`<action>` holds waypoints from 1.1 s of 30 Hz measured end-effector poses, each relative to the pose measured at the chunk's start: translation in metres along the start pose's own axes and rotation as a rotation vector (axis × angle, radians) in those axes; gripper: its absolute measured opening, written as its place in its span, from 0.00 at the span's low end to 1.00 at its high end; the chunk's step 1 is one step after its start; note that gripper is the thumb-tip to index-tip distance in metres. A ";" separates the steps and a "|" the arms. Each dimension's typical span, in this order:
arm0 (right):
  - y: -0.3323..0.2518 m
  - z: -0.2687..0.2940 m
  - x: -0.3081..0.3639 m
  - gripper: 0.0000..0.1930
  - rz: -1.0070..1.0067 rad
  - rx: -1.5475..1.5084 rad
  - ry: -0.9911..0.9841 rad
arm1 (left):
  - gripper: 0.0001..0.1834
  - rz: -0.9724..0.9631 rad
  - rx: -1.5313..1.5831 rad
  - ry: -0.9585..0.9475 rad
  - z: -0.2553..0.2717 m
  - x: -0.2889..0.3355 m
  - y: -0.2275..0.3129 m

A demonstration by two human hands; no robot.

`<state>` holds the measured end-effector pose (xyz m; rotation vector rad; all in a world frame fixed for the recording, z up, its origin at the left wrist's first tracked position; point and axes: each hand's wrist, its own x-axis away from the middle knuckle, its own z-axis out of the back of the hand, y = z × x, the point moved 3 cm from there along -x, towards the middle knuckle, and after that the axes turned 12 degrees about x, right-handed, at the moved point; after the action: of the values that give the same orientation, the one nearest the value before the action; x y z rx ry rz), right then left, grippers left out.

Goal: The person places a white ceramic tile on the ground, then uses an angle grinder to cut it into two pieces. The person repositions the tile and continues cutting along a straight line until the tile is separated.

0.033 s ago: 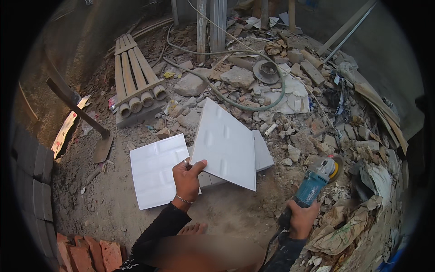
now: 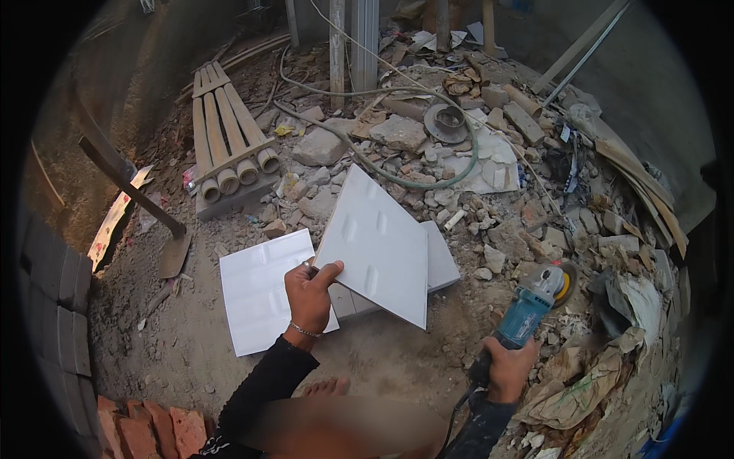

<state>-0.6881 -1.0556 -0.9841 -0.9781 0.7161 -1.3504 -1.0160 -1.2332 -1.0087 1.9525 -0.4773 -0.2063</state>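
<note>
My left hand [image 2: 307, 304] is closed on the lower left edge of a white tile [image 2: 373, 246] with raised oval bumps, thumb on its face. The tile is tilted above the ground. Beneath it, partly covered, a pale block [image 2: 441, 260] shows. Another white tile [image 2: 260, 281] lies flat to the left, partly behind my left hand. At the right, my right hand [image 2: 511, 370] grips the rear body of a teal angle grinder [image 2: 524, 314]. The grinder's disc points up and away from me, over the rubble; whether it spins I cannot tell. A dark cord [image 2: 456, 413] hangs from its back end.
Broken concrete and stones [image 2: 397, 131] cover the far and right ground, with a green hose [image 2: 359, 157] looped across. A bamboo rack [image 2: 229, 134] lies far left, near a hoe [image 2: 174, 252]. Grey blocks [image 2: 57, 306] and red bricks [image 2: 149, 428] stand near left.
The held tile and my left hand have shifted slightly left and toward me. My right hand keeps its grip on the angle grinder, almost unmoved.
</note>
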 end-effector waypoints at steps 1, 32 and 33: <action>0.000 0.003 0.000 0.20 0.028 0.008 0.016 | 0.09 -0.050 -0.034 -0.016 -0.009 -0.010 0.020; 0.009 -0.007 -0.024 0.24 -0.115 0.017 0.047 | 0.29 -0.122 -1.156 -0.859 -0.228 -0.239 -0.161; 0.012 -0.009 -0.028 0.23 -0.145 0.020 0.007 | 0.28 -0.118 -1.171 -0.858 -0.228 -0.240 -0.173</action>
<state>-0.6936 -1.0302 -1.0023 -1.0255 0.6456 -1.4854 -1.1120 -0.8804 -1.0864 0.6621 -0.5835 -1.1386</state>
